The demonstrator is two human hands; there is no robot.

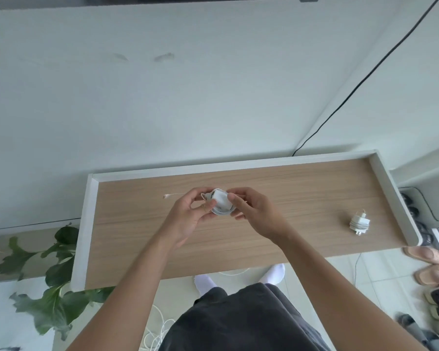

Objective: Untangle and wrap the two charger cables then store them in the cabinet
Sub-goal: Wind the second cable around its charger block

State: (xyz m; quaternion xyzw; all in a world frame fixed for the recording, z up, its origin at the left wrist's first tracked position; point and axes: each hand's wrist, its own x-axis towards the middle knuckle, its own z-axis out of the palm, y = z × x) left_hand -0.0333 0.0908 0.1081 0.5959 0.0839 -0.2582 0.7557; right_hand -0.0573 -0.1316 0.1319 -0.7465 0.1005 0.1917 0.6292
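Both hands hold a white charger [221,201] with its cable coiled around it, above the middle of the wooden cabinet top [276,224]. My left hand [190,216] grips its left side and my right hand [254,211] pinches its right side. The cable's loose end with the plug [170,196] sticks out to the left over the wood. A second white charger [360,222], wrapped in its cable, lies on the cabinet top at the right.
A raised white rim [86,224] runs round the back and both sides of the cabinet top. A green plant [51,274] stands at the left. Loose white cable [157,328] lies on the floor near my feet. Slippers [428,264] sit at the right.
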